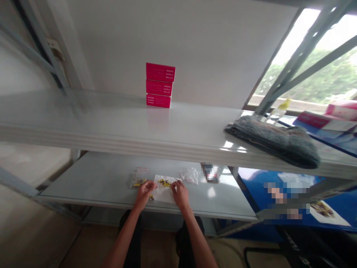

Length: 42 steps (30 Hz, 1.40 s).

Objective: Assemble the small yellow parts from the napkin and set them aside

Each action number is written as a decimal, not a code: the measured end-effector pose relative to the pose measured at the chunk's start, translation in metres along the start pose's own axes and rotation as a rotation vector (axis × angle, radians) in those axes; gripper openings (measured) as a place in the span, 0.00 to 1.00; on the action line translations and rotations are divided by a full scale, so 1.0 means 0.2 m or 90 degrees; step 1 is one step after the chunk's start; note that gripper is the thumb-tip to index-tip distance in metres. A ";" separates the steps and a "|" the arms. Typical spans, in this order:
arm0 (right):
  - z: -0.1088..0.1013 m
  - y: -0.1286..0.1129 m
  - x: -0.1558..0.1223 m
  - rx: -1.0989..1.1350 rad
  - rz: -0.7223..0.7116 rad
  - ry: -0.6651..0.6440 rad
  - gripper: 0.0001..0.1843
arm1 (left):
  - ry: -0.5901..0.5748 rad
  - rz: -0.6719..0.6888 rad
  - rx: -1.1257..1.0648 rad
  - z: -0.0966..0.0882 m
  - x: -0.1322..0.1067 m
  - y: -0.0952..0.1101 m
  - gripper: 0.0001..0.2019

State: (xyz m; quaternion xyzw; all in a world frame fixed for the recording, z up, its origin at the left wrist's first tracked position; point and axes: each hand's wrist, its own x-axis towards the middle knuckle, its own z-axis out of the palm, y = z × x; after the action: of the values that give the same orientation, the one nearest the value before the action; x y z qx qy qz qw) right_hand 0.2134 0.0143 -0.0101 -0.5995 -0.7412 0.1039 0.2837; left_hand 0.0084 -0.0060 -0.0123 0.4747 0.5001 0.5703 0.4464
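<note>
You are keeping left hand [143, 194] and right hand [180, 194] narrow on the white sheet [163, 196], grip unclear | yellow pieces [165, 182] lying at 12 o'clock between them, long axis crosswise | neither hand clearly nearer

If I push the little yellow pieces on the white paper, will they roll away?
Probably, yes. The little yellow pieces look tiny and light, so a small push could scatter them. One seems to lie apart by the left hand, so they may slide easily. The white paper looks thin and floppy, so lifting it might spill them.
</note>
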 end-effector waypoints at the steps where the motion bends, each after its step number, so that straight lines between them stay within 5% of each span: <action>1: 0.00 0.00 -0.01 0.004 -0.002 0.001 0.09 | 0.000 0.001 0.006 0.00 0.00 0.00 0.17; 26: 0.06 -0.01 -0.02 -0.005 -0.035 -0.031 0.08 | -0.015 0.012 0.043 0.01 -0.01 0.01 0.17; 32: -0.01 -0.09 0.02 0.216 -0.071 0.035 0.11 | -0.018 0.029 0.072 0.00 -0.01 0.01 0.16; 42: -0.03 -0.20 0.06 0.364 -0.090 -0.029 0.13 | -0.020 0.039 0.071 -0.01 0.00 0.01 0.16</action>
State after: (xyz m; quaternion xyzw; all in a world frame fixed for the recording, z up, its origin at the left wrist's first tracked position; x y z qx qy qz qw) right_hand 0.1818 0.0141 0.0189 -0.4394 -0.7279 0.3021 0.4310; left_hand 0.0066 -0.0057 -0.0107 0.5227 0.5094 0.5475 0.4093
